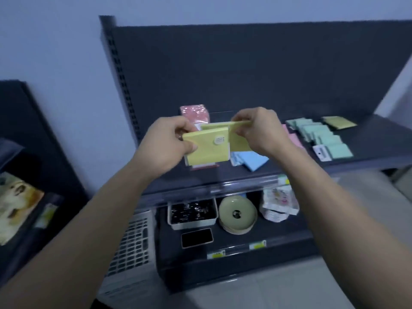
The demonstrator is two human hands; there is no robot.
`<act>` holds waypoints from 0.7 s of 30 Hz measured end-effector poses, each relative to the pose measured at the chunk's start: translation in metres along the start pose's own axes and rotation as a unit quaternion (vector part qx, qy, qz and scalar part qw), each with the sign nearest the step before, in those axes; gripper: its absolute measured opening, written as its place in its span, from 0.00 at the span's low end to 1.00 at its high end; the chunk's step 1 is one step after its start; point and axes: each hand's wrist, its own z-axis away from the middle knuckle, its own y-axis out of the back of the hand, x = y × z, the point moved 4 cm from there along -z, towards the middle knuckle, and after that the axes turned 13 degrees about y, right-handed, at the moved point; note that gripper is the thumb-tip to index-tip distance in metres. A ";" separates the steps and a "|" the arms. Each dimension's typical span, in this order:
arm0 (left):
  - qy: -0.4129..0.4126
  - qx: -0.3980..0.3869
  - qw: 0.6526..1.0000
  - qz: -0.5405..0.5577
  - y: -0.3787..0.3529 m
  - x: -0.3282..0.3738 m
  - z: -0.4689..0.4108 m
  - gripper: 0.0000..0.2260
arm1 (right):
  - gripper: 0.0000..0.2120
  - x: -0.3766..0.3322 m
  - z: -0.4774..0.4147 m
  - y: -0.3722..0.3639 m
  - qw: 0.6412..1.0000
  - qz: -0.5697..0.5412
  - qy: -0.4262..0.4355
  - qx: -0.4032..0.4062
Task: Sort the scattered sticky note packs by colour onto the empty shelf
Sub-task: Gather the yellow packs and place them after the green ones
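Sticky note packs in green point(321, 137) line the right of the dark shelf point(367, 139) before us, with blue packs point(254, 161) near its front edge and a pink pack point(195, 112) at the back. Above them our left hand point(169, 143) grips a yellow pack point(209, 150); our right hand point(260, 130) pinches a second yellow pack point(238, 141) by its top edge, just behind, overlapping it.

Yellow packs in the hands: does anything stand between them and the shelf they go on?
Nothing visible does. The left hand and right hand hold the yellow packs above the shelf. Blue packs lie below them, taking that spot; a yellowish pack lies far right, beyond the green packs, with bare shelf beside it.
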 end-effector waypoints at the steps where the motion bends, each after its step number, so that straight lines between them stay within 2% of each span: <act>1: -0.012 -0.014 1.000 0.003 -0.031 0.020 -0.006 0.13 | 0.11 0.030 0.009 0.020 1.000 0.006 -0.020 0.008; 5: -0.042 -0.059 0.997 0.015 -0.150 0.093 -0.029 0.09 | 0.10 0.141 0.041 0.095 0.995 0.046 -0.079 0.029; 8: -0.049 -0.093 0.994 0.026 -0.218 0.133 -0.043 0.12 | 0.11 0.205 0.059 0.138 0.991 0.059 -0.110 0.043; 15: -0.061 -0.114 0.992 0.000 -0.313 0.193 -0.072 0.08 | 0.19 0.311 0.075 0.186 0.981 0.092 -0.163 0.051; 21: -0.069 -0.121 0.990 -0.018 -0.367 0.218 -0.117 0.08 | 0.20 0.383 0.065 0.202 0.975 0.104 -0.181 0.070</act>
